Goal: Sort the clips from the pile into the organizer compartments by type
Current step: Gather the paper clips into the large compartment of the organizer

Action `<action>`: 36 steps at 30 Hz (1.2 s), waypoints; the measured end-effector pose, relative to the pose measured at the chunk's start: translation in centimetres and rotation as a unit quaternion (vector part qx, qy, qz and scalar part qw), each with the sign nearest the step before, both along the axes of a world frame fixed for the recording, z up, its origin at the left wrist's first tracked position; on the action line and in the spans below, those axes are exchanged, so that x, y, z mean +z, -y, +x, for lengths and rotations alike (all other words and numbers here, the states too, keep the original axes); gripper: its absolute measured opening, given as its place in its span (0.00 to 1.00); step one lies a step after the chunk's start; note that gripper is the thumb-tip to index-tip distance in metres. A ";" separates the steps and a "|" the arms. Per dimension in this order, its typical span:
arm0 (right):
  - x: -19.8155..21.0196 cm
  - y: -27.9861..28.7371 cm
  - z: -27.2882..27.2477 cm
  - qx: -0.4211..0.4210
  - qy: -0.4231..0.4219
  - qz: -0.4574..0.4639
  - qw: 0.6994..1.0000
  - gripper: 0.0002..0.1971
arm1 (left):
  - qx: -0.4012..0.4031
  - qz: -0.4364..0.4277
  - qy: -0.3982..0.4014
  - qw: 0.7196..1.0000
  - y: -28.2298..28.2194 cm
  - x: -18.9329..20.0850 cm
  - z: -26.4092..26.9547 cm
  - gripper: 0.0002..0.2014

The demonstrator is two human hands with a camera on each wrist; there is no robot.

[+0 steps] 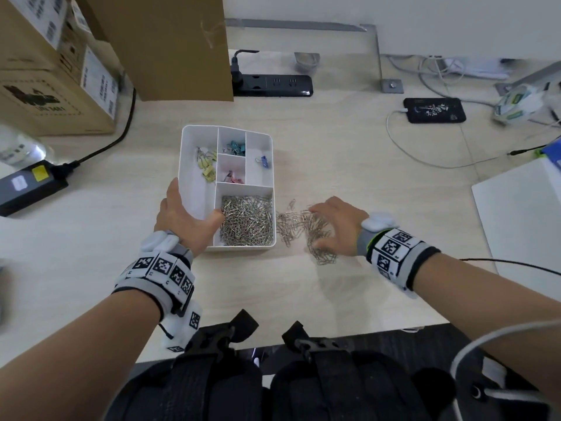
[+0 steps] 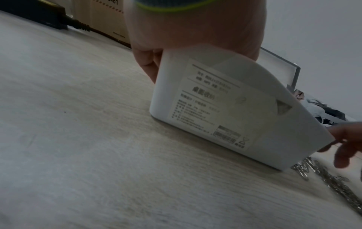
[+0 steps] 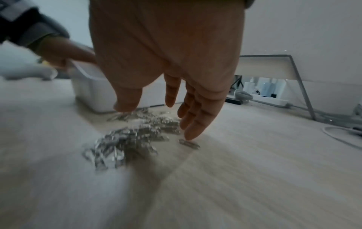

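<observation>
Head view: left hand (image 1: 182,218) grips the organizer (image 1: 194,165) at frame centre, thumb inside; right hand (image 1: 337,221), fingers spread and holding nothing, rests on the clips (image 1: 306,229) on the table (image 1: 349,165) beside it.

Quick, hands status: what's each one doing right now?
Left hand: grips the near-left corner of the white organizer.
Right hand: open, fingers spread over the loose paper clips, holding nothing.
</observation>
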State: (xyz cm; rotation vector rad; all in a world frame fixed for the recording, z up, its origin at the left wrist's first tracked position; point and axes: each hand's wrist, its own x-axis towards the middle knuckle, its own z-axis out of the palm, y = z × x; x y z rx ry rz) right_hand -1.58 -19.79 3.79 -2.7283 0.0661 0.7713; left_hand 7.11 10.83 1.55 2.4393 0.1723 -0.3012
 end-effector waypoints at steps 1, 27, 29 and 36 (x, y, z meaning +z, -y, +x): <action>-0.1 0.4 -0.6 0.017 -0.012 -0.022 1.000 0.41 | -0.002 0.001 0.003 1.000 0.0 0.0 0.1 0.48; -2.6 2.0 -0.2 -0.190 0.007 -0.075 0.979 0.10 | -0.004 -0.002 0.007 1.000 0.3 0.3 -0.2 0.48; -2.7 1.4 -0.6 -0.191 -0.001 -0.070 0.979 0.08 | -0.002 0.000 0.000 1.000 0.2 0.4 -0.3 0.47; -3.2 -2.7 0.6 -0.252 0.053 0.098 0.961 0.02 | -0.002 0.012 -0.005 1.000 0.2 0.3 -0.3 0.48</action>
